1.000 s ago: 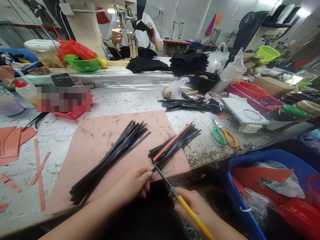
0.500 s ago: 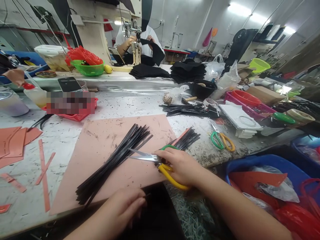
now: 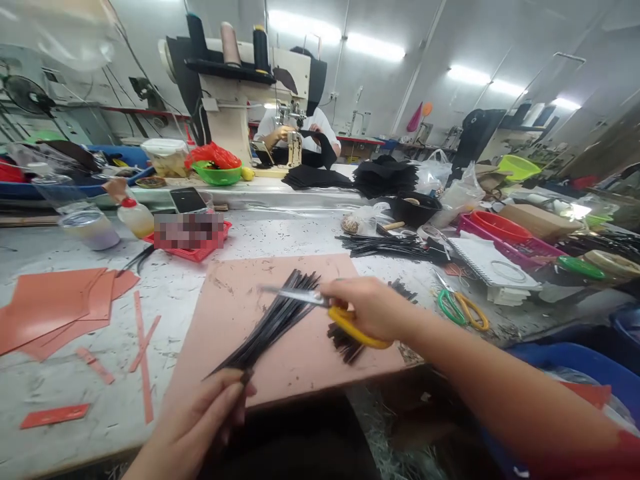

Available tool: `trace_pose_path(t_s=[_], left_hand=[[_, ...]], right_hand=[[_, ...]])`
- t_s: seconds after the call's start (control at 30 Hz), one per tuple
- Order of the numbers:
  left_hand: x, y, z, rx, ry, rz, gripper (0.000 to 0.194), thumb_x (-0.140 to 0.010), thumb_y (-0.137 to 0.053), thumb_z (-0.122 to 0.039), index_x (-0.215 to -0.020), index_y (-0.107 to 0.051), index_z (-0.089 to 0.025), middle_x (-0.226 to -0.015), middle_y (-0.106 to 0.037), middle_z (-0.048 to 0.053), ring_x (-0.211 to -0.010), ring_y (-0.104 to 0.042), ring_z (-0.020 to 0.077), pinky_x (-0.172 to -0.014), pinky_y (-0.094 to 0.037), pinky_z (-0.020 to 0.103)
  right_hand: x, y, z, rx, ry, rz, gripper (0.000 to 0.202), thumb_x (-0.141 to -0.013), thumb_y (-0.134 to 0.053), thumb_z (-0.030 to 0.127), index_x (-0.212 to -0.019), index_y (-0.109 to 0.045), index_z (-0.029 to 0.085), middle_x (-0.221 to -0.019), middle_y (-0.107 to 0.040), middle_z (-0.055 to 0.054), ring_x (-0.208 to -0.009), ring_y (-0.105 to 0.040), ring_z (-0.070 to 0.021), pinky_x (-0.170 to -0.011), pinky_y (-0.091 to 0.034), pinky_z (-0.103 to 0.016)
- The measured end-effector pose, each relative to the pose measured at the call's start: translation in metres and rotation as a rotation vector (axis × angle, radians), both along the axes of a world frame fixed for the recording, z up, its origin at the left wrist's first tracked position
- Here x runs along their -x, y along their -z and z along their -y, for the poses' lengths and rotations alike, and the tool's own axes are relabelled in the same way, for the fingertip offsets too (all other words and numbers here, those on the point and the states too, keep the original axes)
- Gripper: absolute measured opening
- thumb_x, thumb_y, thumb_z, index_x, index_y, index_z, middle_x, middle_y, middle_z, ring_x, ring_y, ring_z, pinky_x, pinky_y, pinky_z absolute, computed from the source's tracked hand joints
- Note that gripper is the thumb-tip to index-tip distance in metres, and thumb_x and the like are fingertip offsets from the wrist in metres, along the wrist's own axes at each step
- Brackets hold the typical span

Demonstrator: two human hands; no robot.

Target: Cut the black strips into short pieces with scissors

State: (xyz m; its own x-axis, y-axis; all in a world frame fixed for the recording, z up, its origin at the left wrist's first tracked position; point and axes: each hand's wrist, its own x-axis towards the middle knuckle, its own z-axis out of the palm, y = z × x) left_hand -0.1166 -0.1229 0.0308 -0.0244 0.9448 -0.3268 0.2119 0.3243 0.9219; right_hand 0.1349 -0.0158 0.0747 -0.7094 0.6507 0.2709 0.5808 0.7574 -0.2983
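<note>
My right hand (image 3: 373, 308) grips a pair of scissors (image 3: 345, 323) with yellow and green handles. Their slightly blurred blades point left, across the upper part of a bundle of thin black strips (image 3: 273, 320). That bundle lies slantwise on a pink sheet (image 3: 227, 293). My left hand (image 3: 215, 410) is closed at the near end of the bundle, pinching a dark strip end between thumb and fingers. How many strips it holds is hidden. A second, shorter bunch of black strips (image 3: 345, 341) lies beneath my right hand and shows on both sides of it.
More black strips (image 3: 385, 245) lie farther back. Green-and-orange scissors (image 3: 463, 310) rest at the right, beside a notebook (image 3: 493, 263). Orange pieces (image 3: 55, 300) and narrow orange strips (image 3: 143, 360) are at the left. Behind the bench, a person works at a sewing machine (image 3: 225, 100).
My left hand has come up from below the table edge to the near end of the bundle. My right hand has lifted slightly with the scissors. The camera view has shifted left and up.
</note>
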Motion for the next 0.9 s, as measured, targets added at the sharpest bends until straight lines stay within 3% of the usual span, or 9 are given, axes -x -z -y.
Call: trace_pose_path(t_s=[0.13, 0.2, 0.27, 0.37, 0.5, 0.6, 0.7, 0.83, 0.9], left_hand=[[-0.005, -0.022, -0.020, -0.131, -0.047, 0.115, 0.034, -0.073, -0.056, -0.052, -0.069, -0.060, -0.019, -0.056, -0.050, -0.004, -0.046, -0.038, 0.0073, -0.043, -0.030, 0.017], [-0.009, -0.032, -0.024, -0.213, -0.114, 0.196, 0.030, -0.074, -0.056, -0.048, -0.073, -0.060, -0.019, -0.057, -0.050, -0.004, -0.045, -0.037, 0.0067, -0.042, -0.028, 0.017], [-0.013, -0.040, -0.023, -0.294, -0.156, 0.231, 0.027, -0.075, -0.055, -0.045, -0.075, -0.060, -0.018, -0.057, -0.050, -0.004, -0.045, -0.037, 0.0068, -0.042, -0.027, 0.017], [-0.013, -0.047, -0.017, -0.379, -0.169, 0.206, 0.027, -0.077, -0.053, -0.045, -0.076, -0.060, -0.019, -0.057, -0.051, -0.004, -0.046, -0.039, 0.0089, -0.043, -0.030, 0.019], [-0.006, -0.053, -0.007, -0.491, -0.170, 0.052, 0.031, -0.079, -0.048, -0.049, -0.082, -0.063, -0.021, -0.065, -0.059, 0.000, -0.065, -0.053, 0.0177, -0.061, -0.043, 0.025], [-0.002, -0.053, -0.001, -0.559, -0.149, 0.024, 0.032, -0.079, -0.048, -0.050, -0.084, -0.064, -0.022, -0.075, -0.063, 0.002, -0.077, -0.056, 0.0207, -0.072, -0.044, 0.027], [0.000, -0.051, 0.004, -0.550, -0.129, -0.011, 0.035, -0.079, -0.047, -0.053, -0.082, -0.064, -0.022, -0.073, -0.063, 0.002, -0.077, -0.057, 0.0220, -0.070, -0.046, 0.028], [0.002, -0.046, 0.008, -0.524, -0.100, -0.025, 0.038, -0.081, -0.044, -0.054, -0.088, -0.065, -0.023, -0.067, -0.062, 0.002, -0.068, -0.056, 0.0199, -0.064, -0.047, 0.026], [0.001, -0.043, 0.009, -0.560, -0.068, 0.013, 0.040, -0.081, -0.043, -0.055, -0.090, -0.065, -0.022, -0.071, -0.063, 0.002, -0.068, -0.056, 0.0199, -0.067, -0.047, 0.027]], right_hand=[[0.025, -0.062, 0.024, -0.022, 0.047, -0.399, 0.027, -0.076, -0.056, 0.016, -0.102, -0.059, 0.021, -0.075, -0.063, 0.002, -0.062, -0.056, -0.0121, -0.061, -0.044, -0.025], [0.040, -0.084, 0.043, 0.099, 0.023, -0.570, 0.032, -0.074, -0.061, 0.015, -0.104, -0.058, 0.024, -0.069, -0.061, 0.005, -0.056, -0.055, -0.0109, -0.056, -0.045, -0.024], [0.057, -0.092, 0.059, 0.292, -0.052, -0.721, 0.036, -0.073, -0.062, 0.011, -0.105, -0.057, 0.028, -0.067, -0.061, 0.006, -0.055, -0.056, -0.0105, -0.052, -0.045, -0.022], [0.087, -0.081, 0.071, 0.513, -0.139, -0.912, 0.037, -0.071, -0.062, 0.009, -0.103, -0.057, 0.028, -0.069, -0.062, 0.004, -0.059, -0.058, -0.0119, -0.054, -0.049, -0.023], [0.124, -0.045, 0.071, 0.611, -0.042, -1.173, 0.039, -0.066, -0.064, 0.011, -0.102, -0.055, 0.024, -0.067, -0.058, 0.004, -0.061, -0.057, -0.0126, -0.057, -0.051, -0.026], [0.138, -0.026, 0.071, 0.688, 0.021, -1.292, 0.045, -0.065, -0.064, 0.013, -0.107, -0.051, 0.025, -0.074, -0.059, 0.003, -0.059, -0.057, -0.0114, -0.056, -0.051, -0.025], [0.140, -0.022, 0.076, 0.765, 0.021, -1.285, 0.046, -0.063, -0.065, 0.014, -0.106, -0.052, 0.024, -0.077, -0.060, 0.002, -0.058, -0.056, -0.0111, -0.051, -0.049, -0.023], [0.139, -0.025, 0.082, 0.770, 0.061, -1.287, 0.041, -0.063, -0.064, 0.017, -0.102, -0.055, 0.022, -0.068, -0.056, 0.004, -0.054, -0.052, -0.0096, -0.040, -0.037, -0.017], [0.139, -0.025, 0.084, 0.762, 0.089, -1.320, 0.040, -0.063, -0.065, 0.018, -0.101, -0.055, 0.021, -0.068, -0.055, 0.004, -0.054, -0.052, -0.0095, -0.041, -0.038, -0.018]])
